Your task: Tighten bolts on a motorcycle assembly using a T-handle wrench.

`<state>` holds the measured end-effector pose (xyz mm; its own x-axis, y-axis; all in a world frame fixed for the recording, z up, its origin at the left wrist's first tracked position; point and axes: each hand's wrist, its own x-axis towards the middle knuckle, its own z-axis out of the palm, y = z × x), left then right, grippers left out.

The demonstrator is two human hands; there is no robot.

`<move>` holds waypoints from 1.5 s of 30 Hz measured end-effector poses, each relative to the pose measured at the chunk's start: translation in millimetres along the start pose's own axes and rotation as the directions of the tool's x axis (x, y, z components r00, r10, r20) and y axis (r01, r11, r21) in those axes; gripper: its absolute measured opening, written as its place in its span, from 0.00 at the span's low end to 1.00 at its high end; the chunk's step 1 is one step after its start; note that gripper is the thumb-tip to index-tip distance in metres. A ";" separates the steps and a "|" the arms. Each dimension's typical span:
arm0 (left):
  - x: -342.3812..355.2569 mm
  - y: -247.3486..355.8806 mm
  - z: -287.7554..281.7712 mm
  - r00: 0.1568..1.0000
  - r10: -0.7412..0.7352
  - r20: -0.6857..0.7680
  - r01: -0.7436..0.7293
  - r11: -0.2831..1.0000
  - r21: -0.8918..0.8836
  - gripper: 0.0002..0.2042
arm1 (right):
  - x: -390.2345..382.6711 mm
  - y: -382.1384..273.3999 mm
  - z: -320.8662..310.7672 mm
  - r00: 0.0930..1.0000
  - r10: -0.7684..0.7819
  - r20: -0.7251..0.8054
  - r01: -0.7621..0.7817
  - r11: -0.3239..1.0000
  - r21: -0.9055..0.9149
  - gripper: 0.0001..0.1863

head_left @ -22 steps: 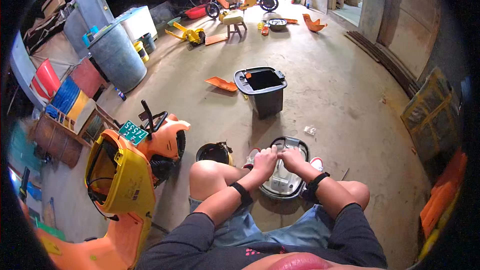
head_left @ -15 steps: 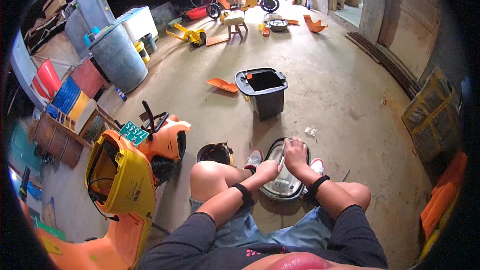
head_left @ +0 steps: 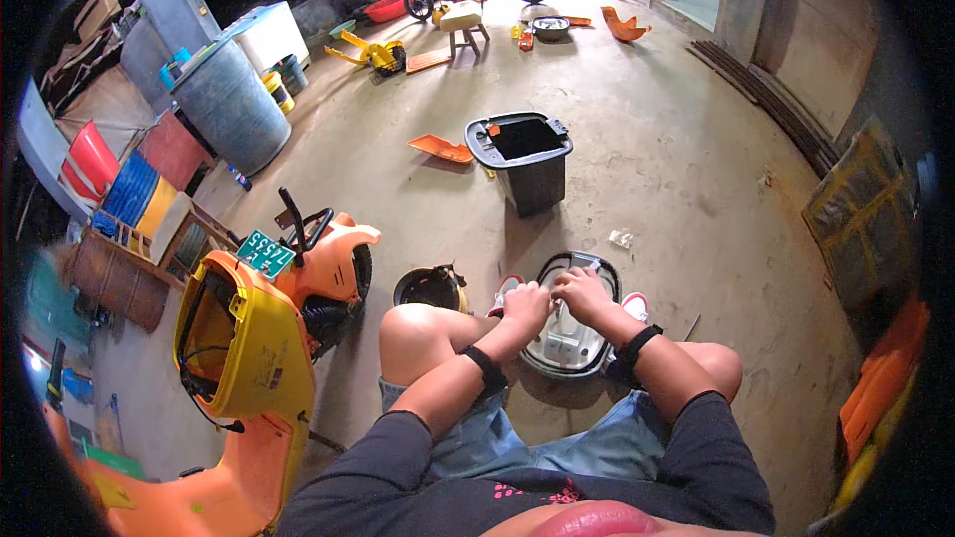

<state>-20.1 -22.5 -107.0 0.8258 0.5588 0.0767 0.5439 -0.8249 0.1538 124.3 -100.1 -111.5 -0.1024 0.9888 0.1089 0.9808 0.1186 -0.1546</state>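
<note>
Brought left hand (head_left: pixel 530 306) and right hand (head_left: pixel 585 294) back together over seat (head_left: pixel 572 346), after parting them; probably working one small spot jointly. Curling fingers (head_left: pixel 564 280) inward; cannot tell whether pinching anything. Keeping seat between shoes (head_left: pixel 635 306), on concrete floor (head_left: pixel 686 189). Facing black bin (head_left: pixel 535 187), with scooter (head_left: pixel 261 363) at left, grey barrel (head_left: pixel 234 109) beyond.

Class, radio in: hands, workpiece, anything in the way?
Left hand, right hand close together over oval piece; grip unclear. Piece between the shoes. Black bin beyond, not blocking.
</note>
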 end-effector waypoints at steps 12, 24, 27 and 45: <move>-8.5 18.3 16.7 0.989 0.044 0.142 -0.006 0.966 -0.258 0.15 | 6.4 3.6 19.7 0.884 0.419 0.206 -0.465 0.826 0.318 0.14; 2.4 3.5 32.6 0.914 -0.124 0.387 0.248 0.924 -0.291 0.19 | 4.8 -19.2 7.8 0.675 0.704 -0.219 -0.628 0.705 0.331 0.33; 1.7 5.9 40.0 0.942 -0.006 0.335 0.190 0.833 -0.520 0.16 | 10.8 -15.9 20.9 0.673 0.712 0.203 -0.708 0.539 0.456 0.34; 4.1 -15.1 7.8 0.927 -0.122 0.356 0.110 0.992 0.054 0.18 | 4.7 16.5 14.3 0.903 0.413 0.118 -0.424 0.901 0.094 0.07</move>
<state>-23.8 -8.4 -116.7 0.7520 0.5879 -0.2982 0.6385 -0.7621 0.1075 137.6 -92.2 -127.5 0.2931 0.9526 -0.0819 0.9112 -0.3042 -0.2778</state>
